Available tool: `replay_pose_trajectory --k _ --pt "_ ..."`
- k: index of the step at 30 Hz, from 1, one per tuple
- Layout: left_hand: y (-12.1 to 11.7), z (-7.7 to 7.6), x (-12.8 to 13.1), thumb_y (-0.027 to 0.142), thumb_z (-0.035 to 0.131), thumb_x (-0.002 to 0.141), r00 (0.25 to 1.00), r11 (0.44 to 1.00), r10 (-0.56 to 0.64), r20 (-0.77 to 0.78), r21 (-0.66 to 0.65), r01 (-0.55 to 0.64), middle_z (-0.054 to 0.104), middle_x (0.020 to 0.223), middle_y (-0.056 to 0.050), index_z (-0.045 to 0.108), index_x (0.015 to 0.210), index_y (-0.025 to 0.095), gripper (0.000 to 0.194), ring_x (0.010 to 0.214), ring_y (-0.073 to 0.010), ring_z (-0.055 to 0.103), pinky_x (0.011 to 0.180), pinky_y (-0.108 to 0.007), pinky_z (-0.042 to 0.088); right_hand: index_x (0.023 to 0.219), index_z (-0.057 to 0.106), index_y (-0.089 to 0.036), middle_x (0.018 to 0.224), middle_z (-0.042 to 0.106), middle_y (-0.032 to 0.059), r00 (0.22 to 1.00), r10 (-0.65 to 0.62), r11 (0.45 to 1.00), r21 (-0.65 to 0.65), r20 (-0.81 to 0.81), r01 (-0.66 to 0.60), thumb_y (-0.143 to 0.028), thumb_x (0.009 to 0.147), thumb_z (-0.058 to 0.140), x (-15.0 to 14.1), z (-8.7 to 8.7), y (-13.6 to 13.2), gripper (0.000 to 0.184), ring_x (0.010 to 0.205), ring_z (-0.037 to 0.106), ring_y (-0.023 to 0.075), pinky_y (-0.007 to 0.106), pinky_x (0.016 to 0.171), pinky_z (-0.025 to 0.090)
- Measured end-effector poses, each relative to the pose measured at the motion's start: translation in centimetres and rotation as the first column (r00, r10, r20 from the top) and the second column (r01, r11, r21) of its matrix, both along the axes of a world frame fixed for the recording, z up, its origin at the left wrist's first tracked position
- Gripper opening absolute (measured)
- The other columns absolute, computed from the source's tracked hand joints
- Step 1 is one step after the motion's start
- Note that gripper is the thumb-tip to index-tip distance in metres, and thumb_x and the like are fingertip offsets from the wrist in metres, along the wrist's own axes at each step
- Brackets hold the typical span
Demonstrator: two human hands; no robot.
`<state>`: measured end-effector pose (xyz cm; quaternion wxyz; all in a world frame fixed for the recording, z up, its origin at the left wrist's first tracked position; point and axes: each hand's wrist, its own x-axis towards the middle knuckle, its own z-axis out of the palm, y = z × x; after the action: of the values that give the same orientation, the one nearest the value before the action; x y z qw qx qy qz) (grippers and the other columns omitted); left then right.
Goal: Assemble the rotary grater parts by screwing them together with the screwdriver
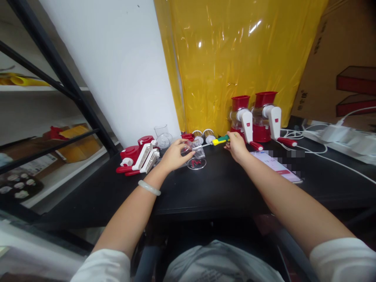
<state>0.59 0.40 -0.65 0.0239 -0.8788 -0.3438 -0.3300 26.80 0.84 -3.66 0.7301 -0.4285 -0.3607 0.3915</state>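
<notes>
My right hand point(236, 147) is closed around a green and yellow screwdriver point(221, 140) held nearly level. Its metal shaft points left, the tip reaching a clear plastic part point(187, 147). Around that part curl the fingers of my left hand point(174, 155), which hide much of it, so its exact kind is unclear. Just below lies a clear round dish point(201, 168) with small red pieces in it. Behind my hands stand two metal grater drums point(209, 136). Left of my left hand are white crank handles point(143, 157) with red grips, red bases point(129, 153) and a clear housing point(163, 140).
Two assembled red and white rotary graters point(266, 125) stand at the back right. A lit phone point(276, 166) lies beside my right forearm, with white cables and a power strip point(337, 137) beyond. Yellow plastic sheeting point(235, 58) hangs behind the black table point(202, 196); shelves point(55, 172) stand at left.
</notes>
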Motion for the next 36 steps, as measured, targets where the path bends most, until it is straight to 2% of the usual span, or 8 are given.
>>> replay_pose_trajectory --k 4,11,13,16,19,21,31,36 --pt "0.0 0.0 0.0 0.045 0.061 0.086 1.0 1.0 -0.012 -0.002 0.01 0.012 0.06 0.122 -0.01 0.068 0.092 0.019 0.028 0.117 -0.0242 0.057 0.107 -0.041 0.043 0.08 0.046 -0.022 0.054 0.043 -0.0077 0.99 0.003 0.999 -0.041 -0.142 -0.009 -0.026 0.076 0.053 -0.4 0.7 -0.4 0.008 0.042 0.039 0.0074 0.02 0.043 0.04" --pt "0.0 -0.1 0.0 0.046 0.06 0.086 1.0 1.0 -0.005 0.004 0.0 0.005 0.06 0.122 -0.01 0.068 0.091 0.018 0.029 0.117 -0.0243 0.057 0.106 -0.041 0.044 0.077 0.049 -0.021 0.06 0.05 -0.0052 0.972 0.085 0.996 0.037 -0.22 -0.079 -0.026 0.074 0.051 -0.2 0.6 -0.6 0.005 0.045 0.043 0.0085 0.022 0.046 0.04" --pt "0.0 -0.1 -0.1 0.046 0.06 0.086 1.0 1.0 -0.008 0.01 0.0 0.008 0.059 0.122 -0.01 0.068 0.092 0.018 0.029 0.117 -0.0242 0.057 0.107 -0.041 0.043 0.076 0.049 -0.022 0.06 0.05 -0.0047 0.985 0.062 0.998 0.028 -0.161 -0.058 -0.03 0.078 0.049 -0.1 0.4 -0.4 0.009 0.045 0.044 0.0094 0.024 0.046 0.041" --pt "0.0 -0.1 -0.1 0.046 0.06 0.086 1.0 1.0 -0.016 0.012 0.0 0.016 0.059 0.122 -0.009 0.069 0.093 0.019 0.029 0.118 -0.0245 0.057 0.107 -0.041 0.043 0.075 0.049 -0.022 0.056 0.048 -0.0039 0.997 -0.07 0.998 -0.005 0.043 0.07 -0.044 0.085 0.047 0.2 0.1 -0.2 0.024 0.046 0.045 0.0114 0.025 0.045 0.043" --pt "0.0 -0.1 -0.1 0.046 0.06 0.087 1.0 1.0 -0.015 0.012 0.003 0.015 0.059 0.123 -0.009 0.069 0.093 0.019 0.029 0.118 -0.0243 0.056 0.106 -0.041 0.044 0.075 0.048 -0.023 0.053 0.045 -0.0051 0.962 -0.164 0.986 -0.002 0.218 0.168 -0.055 0.082 0.054 0.4 -0.3 -0.1 0.033 0.047 0.045 0.012 0.025 0.044 0.044" --pt "0.1 -0.1 -0.1 0.047 0.06 0.087 1.0 1.0 -0.013 0.009 0.005 0.013 0.059 0.123 -0.009 0.068 0.092 0.019 0.029 0.118 -0.024 0.057 0.106 -0.041 0.044 0.077 0.048 -0.023 0.053 0.043 -0.0065 0.957 -0.162 0.986 0.002 0.239 0.167 -0.054 0.078 0.06 0.3 -0.3 -0.1 0.033 0.046 0.043 0.0108 0.024 0.044 0.044" --pt "-0.1 0.0 0.0 0.047 0.059 0.087 1.0 1.0 -0.001 0.0 0.003 0.001 0.06 0.122 -0.009 0.067 0.09 0.019 0.029 0.118 -0.0244 0.057 0.106 -0.042 0.043 0.082 0.047 -0.022 0.062 0.049 -0.0067 0.992 0.012 1.0 0.015 -0.126 -0.01 -0.025 0.073 0.055 -0.4 0.9 -0.8 0.012 0.045 0.043 0.0071 0.02 0.044 0.041" --pt "-0.1 0.1 0.0 0.047 0.059 0.087 1.0 1.0 0.004 -0.003 -0.013 -0.004 0.059 0.123 -0.009 0.067 0.091 0.02 0.029 0.119 -0.025 0.056 0.107 -0.043 0.043 0.079 0.048 -0.023 0.064 0.051 -0.0052 0.999 -0.012 0.999 0.036 -0.051 0.014 -0.034 0.077 0.057 -0.2 0.6 -0.7 0.014 0.046 0.047 0.0089 0.022 0.043 0.042"
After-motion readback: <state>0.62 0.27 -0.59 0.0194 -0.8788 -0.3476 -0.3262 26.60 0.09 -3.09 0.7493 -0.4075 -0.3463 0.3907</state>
